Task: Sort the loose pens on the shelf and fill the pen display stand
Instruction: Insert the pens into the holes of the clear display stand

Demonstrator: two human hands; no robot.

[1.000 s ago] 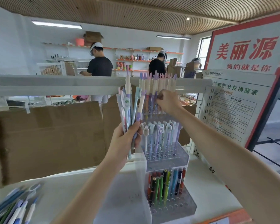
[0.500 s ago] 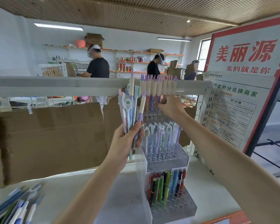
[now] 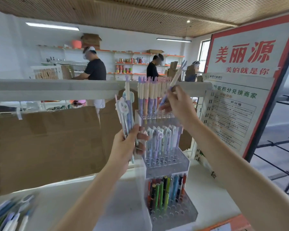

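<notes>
The right hand (image 3: 177, 104) pinches one pen (image 3: 173, 84) tilted over the top tier of the stand (image 3: 167, 162), the left hand (image 3: 127, 144) grips a bundle (image 3: 126, 114), so I would straighten the pen above a free hole and lower it slowly

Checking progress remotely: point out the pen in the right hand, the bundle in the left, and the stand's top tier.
Single pen (image 3: 175, 80), head view, cream upper barrel.
Pen bundle (image 3: 125, 108), head view, bunny clip.
Top tier (image 3: 154, 116), head view, holed front edge.

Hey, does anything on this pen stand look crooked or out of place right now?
One pen held by the right hand leans over the display stand's top tier, not yet seated; the pens already standing there are upright.
</notes>
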